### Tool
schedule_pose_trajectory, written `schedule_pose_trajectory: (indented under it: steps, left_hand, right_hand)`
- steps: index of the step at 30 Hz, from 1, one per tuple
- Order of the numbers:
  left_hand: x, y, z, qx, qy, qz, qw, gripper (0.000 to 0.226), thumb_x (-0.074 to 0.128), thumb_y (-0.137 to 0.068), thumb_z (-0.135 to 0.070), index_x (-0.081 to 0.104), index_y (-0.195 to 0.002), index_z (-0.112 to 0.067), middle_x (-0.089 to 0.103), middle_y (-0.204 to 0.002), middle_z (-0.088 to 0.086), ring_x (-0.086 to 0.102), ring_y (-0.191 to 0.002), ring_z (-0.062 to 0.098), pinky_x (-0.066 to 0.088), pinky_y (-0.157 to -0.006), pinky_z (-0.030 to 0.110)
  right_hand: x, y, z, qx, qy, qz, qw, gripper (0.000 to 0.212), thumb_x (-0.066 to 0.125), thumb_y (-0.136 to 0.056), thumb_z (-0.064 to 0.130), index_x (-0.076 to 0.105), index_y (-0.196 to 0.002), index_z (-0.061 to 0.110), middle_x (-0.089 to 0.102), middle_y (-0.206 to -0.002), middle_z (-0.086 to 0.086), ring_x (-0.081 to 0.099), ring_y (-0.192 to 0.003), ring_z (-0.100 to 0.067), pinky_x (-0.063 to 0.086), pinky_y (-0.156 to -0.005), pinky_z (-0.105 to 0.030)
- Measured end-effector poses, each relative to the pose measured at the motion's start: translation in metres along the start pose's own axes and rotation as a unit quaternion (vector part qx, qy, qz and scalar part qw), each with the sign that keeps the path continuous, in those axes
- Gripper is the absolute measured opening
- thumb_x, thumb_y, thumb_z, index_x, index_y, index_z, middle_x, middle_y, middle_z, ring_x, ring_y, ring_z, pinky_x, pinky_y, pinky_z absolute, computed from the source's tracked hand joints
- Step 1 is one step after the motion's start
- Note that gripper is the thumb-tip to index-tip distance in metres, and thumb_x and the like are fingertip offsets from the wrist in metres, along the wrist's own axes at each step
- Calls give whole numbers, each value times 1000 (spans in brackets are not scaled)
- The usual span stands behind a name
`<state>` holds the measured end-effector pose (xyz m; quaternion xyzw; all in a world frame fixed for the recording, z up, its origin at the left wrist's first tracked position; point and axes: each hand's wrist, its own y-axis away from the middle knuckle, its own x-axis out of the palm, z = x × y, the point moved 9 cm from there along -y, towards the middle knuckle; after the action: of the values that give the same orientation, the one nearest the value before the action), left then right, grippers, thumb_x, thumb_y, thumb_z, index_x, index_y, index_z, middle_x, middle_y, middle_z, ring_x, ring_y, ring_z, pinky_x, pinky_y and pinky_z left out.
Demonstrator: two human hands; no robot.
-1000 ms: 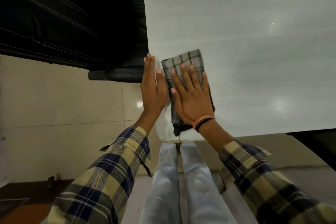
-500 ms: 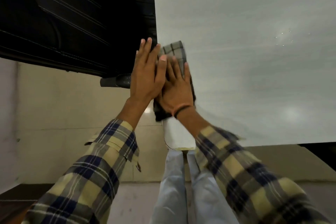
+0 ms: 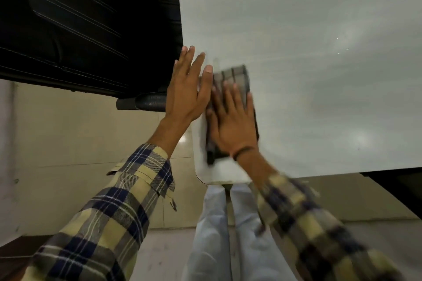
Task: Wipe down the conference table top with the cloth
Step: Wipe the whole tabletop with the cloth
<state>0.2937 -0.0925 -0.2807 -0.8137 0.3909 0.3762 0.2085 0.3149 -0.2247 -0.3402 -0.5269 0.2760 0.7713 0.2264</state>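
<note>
Grey checked cloth (image 3: 233, 80) lies flat on the pale surface (image 3: 308, 29), near its left edge and close to the near corner; the right hand (image 3: 233, 121) presses on it with straight, spread fingers; the left hand (image 3: 187, 91) rests just beside it at the surface's left edge, fingers straight and together, its thumb touching the cloth's left side; a black chair (image 3: 68, 25) stands to the left of the surface; both sleeves are plaid, the right one blurred.
</note>
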Motion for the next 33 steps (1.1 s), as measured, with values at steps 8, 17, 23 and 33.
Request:
schedule_pose_trajectory:
  steps: [8, 17, 23, 33]
  left_hand:
    - [45, 39, -22, 11, 9, 19, 1000, 57, 33, -111, -41, 47, -154, -6, 32, -167, 14, 17, -160, 24, 11, -131, 40]
    - [101, 70, -76, 36, 23, 44, 998, 58, 33, -110, -42, 47, -153, -6, 32, -167, 14, 16, -160, 25, 8, -132, 41]
    - [150, 77, -117, 74, -7, 51, 996, 55, 36, -110, -37, 49, -151, -2, 35, -165, 17, 17, -160, 30, 14, -130, 53]
    - [215, 48, -171, 39, -113, 46, 992, 58, 27, -111, -36, 26, -164, -12, 17, -173, 7, 5, -162, 26, 2, -131, 53]
  right_hand:
    - [-9, 88, -74, 40, 16, -15, 999, 64, 28, -109, 49, 5, -165, 29, -3, -173, -4, -7, -160, -24, 5, -127, -57]
    - [-50, 42, -199, 167, 31, -39, 985, 63, 14, -108, 56, -1, -164, 33, -4, -173, -4, -7, -159, -26, 3, -127, -57]
    - [-40, 106, -200, 75, 36, -17, 996, 64, 18, -108, 55, 2, -165, 31, -6, -173, -3, -9, -159, -24, -1, -128, -54]
    - [-80, 72, -298, 91, 27, -22, 995, 65, 15, -108, 52, 1, -165, 25, -2, -172, -11, -5, -159, -29, -2, -127, -57]
